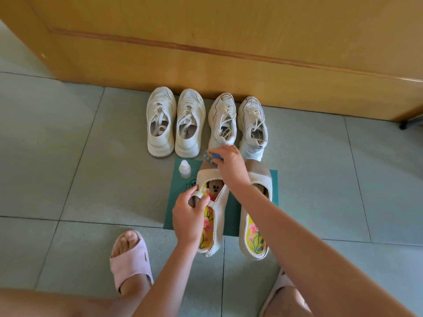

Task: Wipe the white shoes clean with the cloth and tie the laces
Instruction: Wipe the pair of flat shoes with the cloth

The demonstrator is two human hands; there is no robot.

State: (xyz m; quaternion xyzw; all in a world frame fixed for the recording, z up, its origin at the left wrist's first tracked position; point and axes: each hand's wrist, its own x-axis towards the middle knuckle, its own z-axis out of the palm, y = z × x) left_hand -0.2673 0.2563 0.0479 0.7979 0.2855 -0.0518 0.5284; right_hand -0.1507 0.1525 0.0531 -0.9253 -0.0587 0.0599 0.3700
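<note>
Head view looks down on a white slip-on shoe (206, 176) with a brown toe cap, lying on a green mat (233, 213) on the floor. The right hand (229, 165) reaches across it, fingers curled round a blue and yellow cloth (211, 156) held at the toe of this shoe. The left hand (190, 216) steadies the same shoe from its left side, with thumb and fingers pinching a strap at the edge of the opening. A patterned insole with flowers shows inside.

Just beside it on the mat lies the second slip-on shoe (258, 177), parallel, its heel hanging off the near edge of the mat; the right forearm crosses over it. A small clear bottle (185, 169) with a white cap stands upright at the far left corner of the mat.

Beyond the mat, two pairs of white lace-up shoes stand in a row with toes toward a wooden panel (206, 42): the left pair (161, 124) with lace ends dropping into the openings, and the right pair (222, 120) with dark outline trim. The grey-green tiled floor (68, 156) runs all around. Near the camera, a foot in a pink slipper (130, 259) rests on the tiles at the left, and another slipper (281, 284) shows at the right.
</note>
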